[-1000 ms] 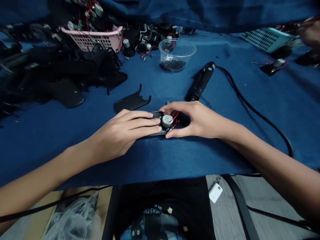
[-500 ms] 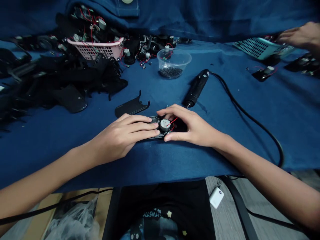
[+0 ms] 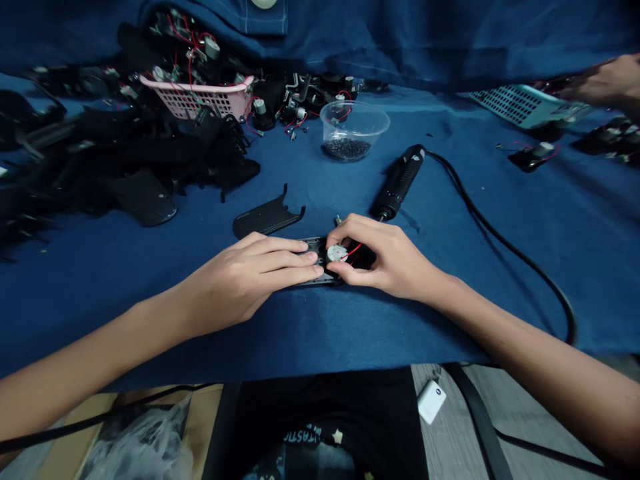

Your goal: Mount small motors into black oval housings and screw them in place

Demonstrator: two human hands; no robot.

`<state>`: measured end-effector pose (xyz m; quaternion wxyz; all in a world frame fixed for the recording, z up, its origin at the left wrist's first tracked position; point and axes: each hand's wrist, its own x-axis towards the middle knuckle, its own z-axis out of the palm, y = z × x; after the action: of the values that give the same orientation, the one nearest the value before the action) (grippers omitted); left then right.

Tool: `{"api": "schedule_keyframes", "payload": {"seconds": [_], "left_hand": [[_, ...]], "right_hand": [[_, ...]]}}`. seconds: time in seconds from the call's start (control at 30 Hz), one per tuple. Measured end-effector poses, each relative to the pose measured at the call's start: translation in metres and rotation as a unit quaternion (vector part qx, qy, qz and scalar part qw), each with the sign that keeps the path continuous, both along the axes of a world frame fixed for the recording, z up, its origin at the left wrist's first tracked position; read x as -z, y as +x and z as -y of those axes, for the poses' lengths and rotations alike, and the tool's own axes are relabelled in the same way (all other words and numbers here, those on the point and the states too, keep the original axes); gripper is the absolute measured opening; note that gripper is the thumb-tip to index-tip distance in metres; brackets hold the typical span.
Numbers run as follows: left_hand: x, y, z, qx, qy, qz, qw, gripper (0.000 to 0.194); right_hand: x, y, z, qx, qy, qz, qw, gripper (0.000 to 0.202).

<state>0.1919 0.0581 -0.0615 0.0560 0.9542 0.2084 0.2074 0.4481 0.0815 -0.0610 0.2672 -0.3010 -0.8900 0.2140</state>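
Note:
A black plastic housing (image 3: 314, 244) lies on the blue cloth in front of me. My left hand (image 3: 260, 267) rests flat over its left part, fingers stretched out. At the housing's right end sits a small round motor (image 3: 337, 253) with a pale top and a red wire. My right hand (image 3: 383, 257) pinches the motor between thumb and forefinger. Much of the housing is hidden under both hands. Just beyond lies a black cover plate (image 3: 269, 217) with two prongs. Past my right hand rests a black electric screwdriver (image 3: 400, 181), its tip near my knuckles.
A clear tub (image 3: 355, 127) holds small dark screws. Black plastic parts (image 3: 145, 193) are heaped at left beside a pink basket (image 3: 205, 100) of wired parts. A teal basket (image 3: 520, 107) stands at right near another person's hand (image 3: 613, 80). The screwdriver's cord (image 3: 505, 230) curves along the right.
My right thumb and forefinger have closed onto the motor from beside it. My left hand stays on the housing. The whole view has shifted slightly.

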Motion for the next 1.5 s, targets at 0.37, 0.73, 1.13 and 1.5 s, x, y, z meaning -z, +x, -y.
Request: {"api": "schedule_keyframes", "payload": {"seconds": [0.37, 0.73, 1.13, 1.5], "left_hand": [[0.002, 0.003, -0.001, 0.003, -0.005, 0.008, 1.000, 0.042], [-0.008, 0.007, 0.004, -0.007, 0.088, -0.074, 0.993, 0.041], [-0.013, 0.018, 0.013, -0.004, 0.082, -0.059, 0.995, 0.032], [-0.019, 0.017, 0.016, -0.002, 0.080, -0.075, 0.994, 0.033]], "right_hand": [[0.001, 0.006, 0.000, -0.011, -0.057, -0.041, 0.997, 0.055], [-0.003, 0.005, 0.002, -0.031, -0.048, -0.008, 0.998, 0.058], [-0.003, 0.004, 0.004, -0.026, -0.049, -0.001, 0.998, 0.056], [0.004, 0.005, 0.008, 0.001, -0.050, -0.039, 0.998, 0.054]]}}
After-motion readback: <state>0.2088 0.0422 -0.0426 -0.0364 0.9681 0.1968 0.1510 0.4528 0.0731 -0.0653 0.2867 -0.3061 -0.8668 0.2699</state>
